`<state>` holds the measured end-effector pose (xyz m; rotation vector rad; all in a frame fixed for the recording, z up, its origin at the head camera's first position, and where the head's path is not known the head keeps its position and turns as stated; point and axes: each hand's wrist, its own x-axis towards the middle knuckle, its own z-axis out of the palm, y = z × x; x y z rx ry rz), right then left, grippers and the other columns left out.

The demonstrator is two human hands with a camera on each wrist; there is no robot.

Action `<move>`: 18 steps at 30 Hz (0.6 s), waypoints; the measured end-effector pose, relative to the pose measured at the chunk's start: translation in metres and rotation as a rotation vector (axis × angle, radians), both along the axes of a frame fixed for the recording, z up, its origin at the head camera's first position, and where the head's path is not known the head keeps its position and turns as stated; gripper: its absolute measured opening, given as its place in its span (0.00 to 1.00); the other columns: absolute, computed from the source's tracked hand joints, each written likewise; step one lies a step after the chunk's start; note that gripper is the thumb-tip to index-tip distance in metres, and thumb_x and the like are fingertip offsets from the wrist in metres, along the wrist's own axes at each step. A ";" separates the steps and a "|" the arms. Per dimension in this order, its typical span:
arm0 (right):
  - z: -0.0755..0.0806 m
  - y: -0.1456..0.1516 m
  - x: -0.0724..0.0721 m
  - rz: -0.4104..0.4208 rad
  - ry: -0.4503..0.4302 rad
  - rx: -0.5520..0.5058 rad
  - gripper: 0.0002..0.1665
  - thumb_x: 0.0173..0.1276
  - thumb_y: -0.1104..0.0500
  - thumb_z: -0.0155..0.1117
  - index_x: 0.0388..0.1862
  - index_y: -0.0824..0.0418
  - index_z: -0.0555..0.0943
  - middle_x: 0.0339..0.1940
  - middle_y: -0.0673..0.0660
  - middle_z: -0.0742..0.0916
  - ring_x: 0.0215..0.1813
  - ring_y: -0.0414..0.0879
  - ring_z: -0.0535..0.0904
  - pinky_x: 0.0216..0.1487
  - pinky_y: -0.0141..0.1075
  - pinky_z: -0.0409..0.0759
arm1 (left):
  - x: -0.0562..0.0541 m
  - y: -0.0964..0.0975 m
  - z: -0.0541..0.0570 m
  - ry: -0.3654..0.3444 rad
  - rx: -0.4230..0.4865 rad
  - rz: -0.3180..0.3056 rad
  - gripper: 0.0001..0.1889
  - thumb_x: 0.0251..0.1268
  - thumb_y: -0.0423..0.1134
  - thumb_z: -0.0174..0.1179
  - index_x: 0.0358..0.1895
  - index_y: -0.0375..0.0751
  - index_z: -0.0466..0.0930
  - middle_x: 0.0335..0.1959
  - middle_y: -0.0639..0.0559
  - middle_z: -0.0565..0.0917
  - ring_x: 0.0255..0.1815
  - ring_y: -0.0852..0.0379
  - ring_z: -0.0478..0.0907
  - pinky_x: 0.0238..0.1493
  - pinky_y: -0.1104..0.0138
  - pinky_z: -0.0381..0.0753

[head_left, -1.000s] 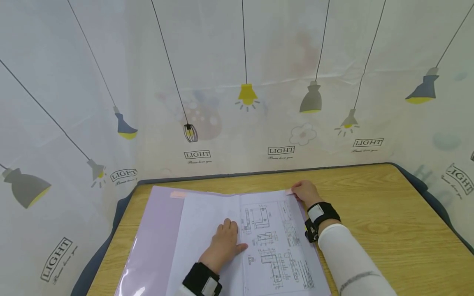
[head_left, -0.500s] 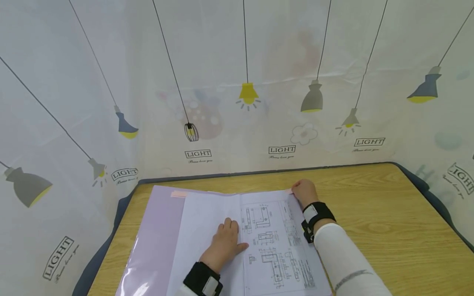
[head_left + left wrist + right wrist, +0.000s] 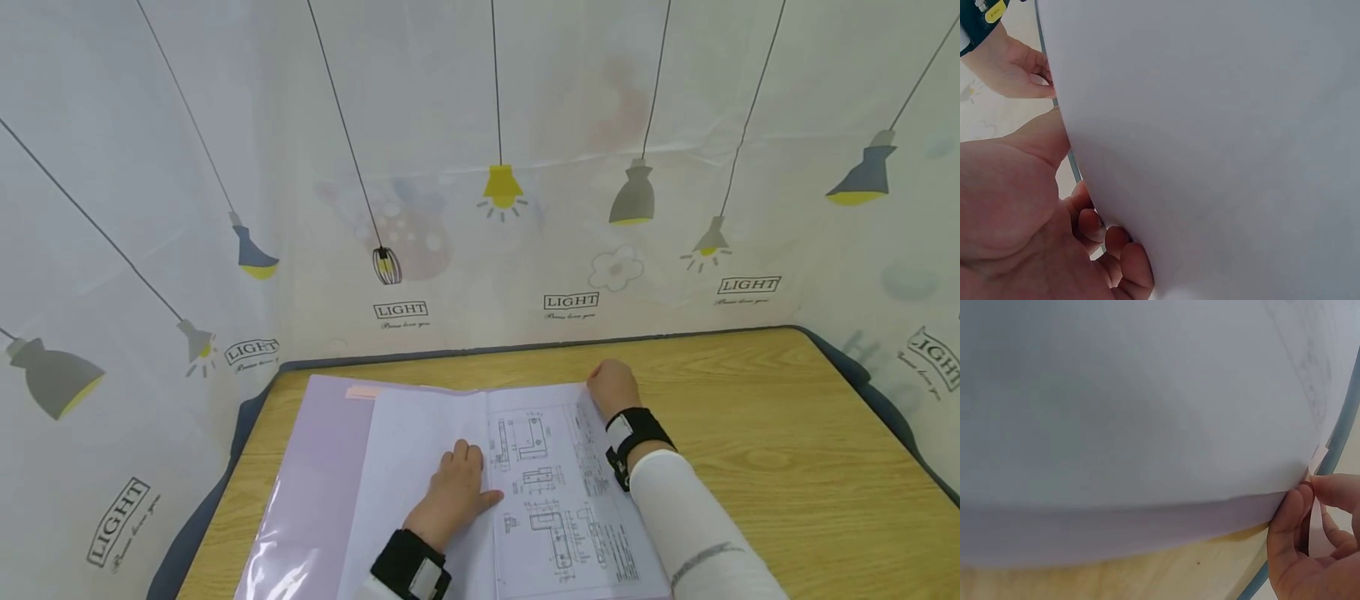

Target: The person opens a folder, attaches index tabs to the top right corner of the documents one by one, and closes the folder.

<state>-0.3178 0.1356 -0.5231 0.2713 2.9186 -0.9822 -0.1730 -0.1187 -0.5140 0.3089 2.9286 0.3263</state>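
Observation:
A lilac folder lies open on the table with white sheets in it. The right-hand page carries printed technical drawings; the left-hand page is blank. Across that blank page rests my left hand, fingers loosely extended, thumb reaching over the centre fold. At the top right corner of the drawing page is my right hand. In the right wrist view its thumb and fingers pinch a pale pink sticky tab at the page corner; in the head view the hand hides this tab.
Another pink sticky tab sits along the folder's top left edge. The wooden table extends to the right, its far edge against a cloth backdrop printed with lamps. Both wrists wear black straps.
My right hand has shifted slightly left and turned over the page corner, covering the pink tab that showed earlier. The left hand has stayed in place on the page.

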 end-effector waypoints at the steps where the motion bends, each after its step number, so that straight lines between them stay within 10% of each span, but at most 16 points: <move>1: 0.000 0.000 0.000 -0.002 0.000 0.003 0.11 0.64 0.65 0.53 0.38 0.70 0.81 0.40 0.66 0.85 0.40 0.57 0.80 0.44 0.48 0.76 | 0.000 0.000 0.000 -0.001 0.002 0.000 0.31 0.52 0.55 0.67 0.46 0.35 0.66 0.37 0.48 0.63 0.34 0.54 0.60 0.29 0.66 0.67; 18: -0.003 -0.005 0.003 -0.031 0.090 -0.008 0.13 0.61 0.67 0.53 0.18 0.65 0.79 0.20 0.57 0.81 0.21 0.48 0.72 0.23 0.36 0.68 | 0.001 0.000 0.001 -0.006 0.002 0.001 0.31 0.52 0.55 0.67 0.47 0.35 0.66 0.37 0.48 0.63 0.34 0.54 0.60 0.29 0.67 0.65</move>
